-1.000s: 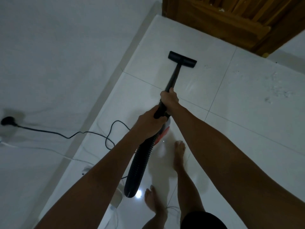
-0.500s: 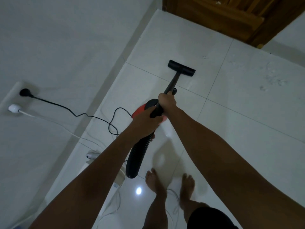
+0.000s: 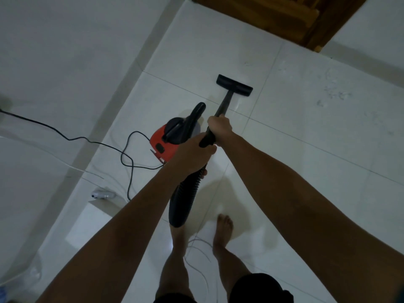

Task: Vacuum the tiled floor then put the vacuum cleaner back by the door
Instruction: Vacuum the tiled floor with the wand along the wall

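A black floor nozzle (image 3: 234, 85) lies flat on the white tiled floor (image 3: 306, 132), joined to a black wand (image 3: 224, 106). My right hand (image 3: 219, 125) grips the wand's lower part. Just behind it, my left hand (image 3: 193, 154) grips the wand's end where the ribbed black hose (image 3: 185, 197) begins. The hose hangs down past my left leg. The red and black vacuum body (image 3: 168, 143) stands on the floor left of my hands. A wooden door (image 3: 273, 16) is at the top.
A black power cord (image 3: 72, 139) runs from the left wall across the floor to the vacuum. A thin white cable (image 3: 54, 159) and a small white device (image 3: 102, 194) lie by the left wall. My bare feet (image 3: 223, 226) stand over loose thin wires. Dust specks (image 3: 334, 92) dot the right tile.
The nozzle has been drawn back toward me, away from the door. The red vacuum body has come into full view left of my hands. My feet have shifted.
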